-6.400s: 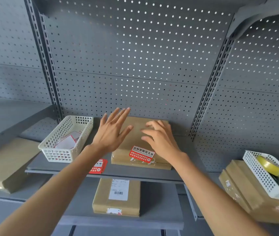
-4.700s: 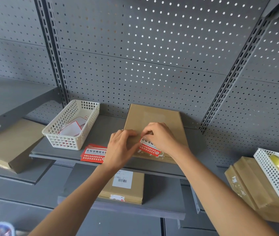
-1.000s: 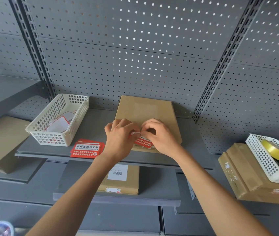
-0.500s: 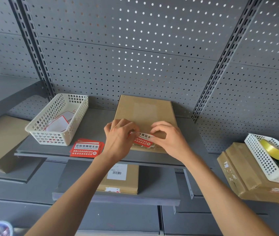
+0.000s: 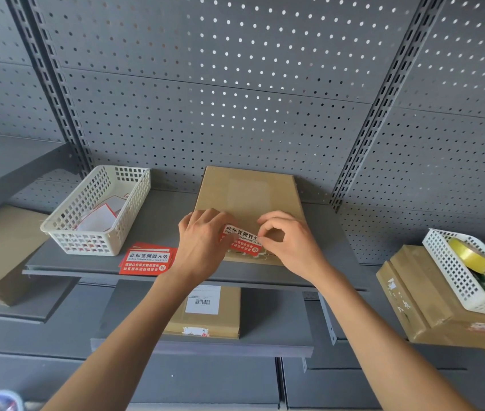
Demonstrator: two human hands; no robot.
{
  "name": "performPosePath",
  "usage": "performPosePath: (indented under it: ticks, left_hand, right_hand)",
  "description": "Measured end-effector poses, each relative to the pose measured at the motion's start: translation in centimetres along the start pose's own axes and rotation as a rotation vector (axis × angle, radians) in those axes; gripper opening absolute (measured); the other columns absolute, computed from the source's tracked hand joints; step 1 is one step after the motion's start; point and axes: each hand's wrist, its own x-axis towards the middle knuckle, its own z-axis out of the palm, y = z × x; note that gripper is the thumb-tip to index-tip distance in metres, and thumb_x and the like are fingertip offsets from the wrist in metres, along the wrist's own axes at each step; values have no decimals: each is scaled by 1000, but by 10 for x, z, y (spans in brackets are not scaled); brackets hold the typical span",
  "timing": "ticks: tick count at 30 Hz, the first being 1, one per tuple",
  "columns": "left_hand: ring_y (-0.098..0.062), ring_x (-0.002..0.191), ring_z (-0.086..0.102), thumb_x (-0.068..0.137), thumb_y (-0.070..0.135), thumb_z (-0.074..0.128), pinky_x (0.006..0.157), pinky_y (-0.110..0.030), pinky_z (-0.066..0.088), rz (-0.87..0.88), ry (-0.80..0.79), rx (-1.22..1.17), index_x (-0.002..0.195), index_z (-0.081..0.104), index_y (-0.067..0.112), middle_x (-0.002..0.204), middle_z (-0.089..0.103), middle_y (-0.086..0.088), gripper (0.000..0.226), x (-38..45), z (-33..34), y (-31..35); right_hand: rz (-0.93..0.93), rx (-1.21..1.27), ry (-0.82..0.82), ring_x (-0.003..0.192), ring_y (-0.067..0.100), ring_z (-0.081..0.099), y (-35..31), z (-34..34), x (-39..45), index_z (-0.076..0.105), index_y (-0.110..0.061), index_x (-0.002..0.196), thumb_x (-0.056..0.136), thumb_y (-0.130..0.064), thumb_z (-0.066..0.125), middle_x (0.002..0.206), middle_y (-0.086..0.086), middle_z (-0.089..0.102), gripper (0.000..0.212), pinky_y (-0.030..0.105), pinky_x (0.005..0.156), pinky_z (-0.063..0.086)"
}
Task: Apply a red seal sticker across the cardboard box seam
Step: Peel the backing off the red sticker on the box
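A flat cardboard box (image 5: 248,194) lies on the grey shelf (image 5: 158,216), its near edge facing me. A red and white seal sticker (image 5: 242,240) is stretched over the box's near end. My left hand (image 5: 202,247) pinches its left end and my right hand (image 5: 291,243) pinches its right end between thumb and forefinger. The sticker's lower part lies against the box; I cannot tell whether its upper part touches. The seam under it is hidden by my fingers. A small stack of red sticker sheets (image 5: 148,259) rests on the shelf left of my left hand.
A white mesh basket (image 5: 99,209) with white backing papers stands on the shelf at the left. Another basket (image 5: 472,271) holding a yellow tape roll sits on boxes at the right. A labelled box (image 5: 205,311) lies on the lower shelf. Perforated panel behind.
My hands have drawn apart along the sticker, so more of its printed face shows between them. Over the longer span, both hands came from flat on the box to the sticker.
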Motion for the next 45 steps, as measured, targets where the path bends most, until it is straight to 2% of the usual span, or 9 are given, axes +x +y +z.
performPosePath:
  ticks: [3,12,18,23,27,30,35,41,45]
  left_hand:
    - [-26,106,56,92,30,67,100,-44,32,8,13,12,95,68,29,109,67,8,3,0,1,-1]
    - [-27,105,56,93,36,54,102,-48,32,27,26,-5,95,65,27,108,65,5,15,-4,5,-2]
    - [-28,106,55,96,32,60,104,-49,32,27,36,-13,97,64,28,108,65,5,6,-4,8,-3]
    - [-26,99,58,94,27,56,100,-48,37,69,65,-56,95,64,28,104,66,8,9,-6,4,-5]
    - [-27,98,63,88,8,62,94,-46,44,148,67,-63,108,57,20,107,69,5,24,-12,0,-10]
    - [-26,98,65,88,5,65,81,-39,51,3,57,-262,113,39,15,112,71,-4,37,-12,-9,-13]
    - [-20,95,66,79,18,84,91,-37,52,182,108,-68,97,69,12,102,72,2,24,-16,-10,-18]
    - [-23,102,66,86,18,76,91,-39,53,241,165,-16,92,69,13,106,72,0,10,-15,-2,-25]
    - [-26,109,66,91,23,67,100,-39,47,265,161,-8,92,68,14,111,72,-2,9,-17,2,-30]
  right_hand:
    - [3,8,-3,108,0,60,0,0,0,72,-21,74,82,-11,76,109,-13,67,13,5,92,34]
    - [27,24,-13,111,-1,59,-1,-1,-1,70,-21,79,81,-18,78,113,-15,67,9,12,96,37]
    - [77,25,-33,108,4,58,-10,3,5,57,-26,113,80,-33,80,117,-13,60,40,25,94,48]
    - [-84,-95,-39,105,16,58,-21,29,21,73,-19,94,85,-28,77,106,-9,67,14,44,94,48]
    - [-61,28,33,97,12,62,-19,34,21,76,-19,82,81,-16,80,94,-10,71,5,37,90,51]
    - [-52,63,42,95,6,62,-17,33,20,77,-19,78,81,-16,80,92,-11,71,5,30,90,50]
    - [-63,91,40,98,4,62,-18,31,18,79,-17,81,81,-12,79,94,-10,71,5,11,89,42]
    - [-51,124,43,99,4,61,-16,32,18,79,-19,79,79,-13,80,96,-12,70,6,19,92,45]
    - [-51,125,31,98,3,61,-15,30,18,79,-20,79,79,-15,81,96,-14,69,6,16,91,44]
